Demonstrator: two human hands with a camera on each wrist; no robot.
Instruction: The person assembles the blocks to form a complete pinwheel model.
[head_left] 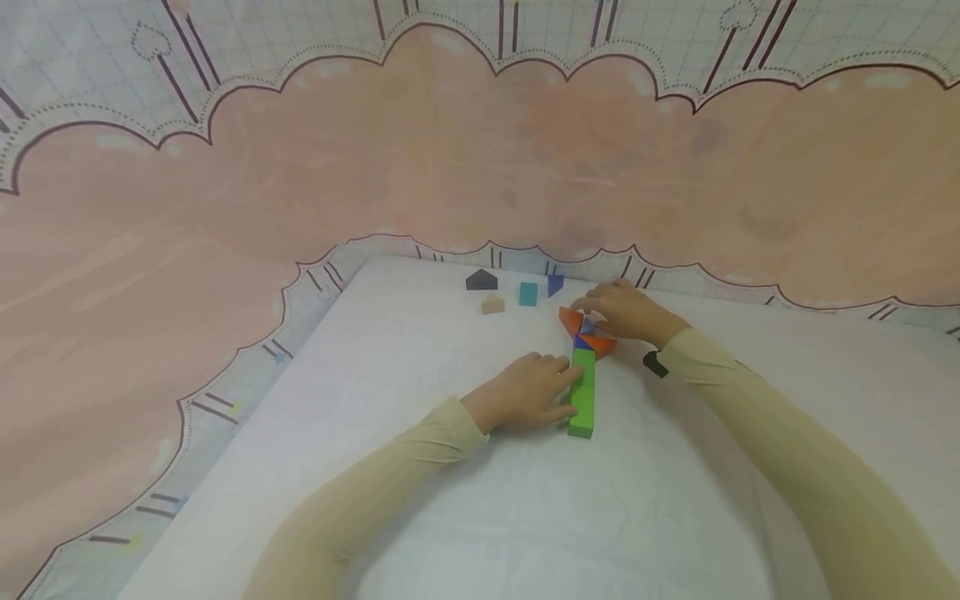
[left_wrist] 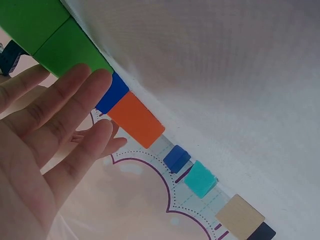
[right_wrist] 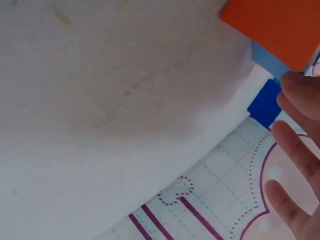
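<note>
My left hand lies along the left side of a green bar, fingers extended and fingertips touching it. A seam crosses the green surface in the left wrist view. Beyond the bar's far end sits a dark blue triangular block, with orange blocks angled out on both sides. A light blue block stands between the orange ones. My right hand reaches over from the right, thumb and forefinger pinching the light blue block; its contact is partly hidden in the right wrist view.
At the white table's far edge lie a black block, a wooden-coloured block, a teal block and another blue block. A patterned cloth hangs behind. A small black object shows beneath the right wrist.
</note>
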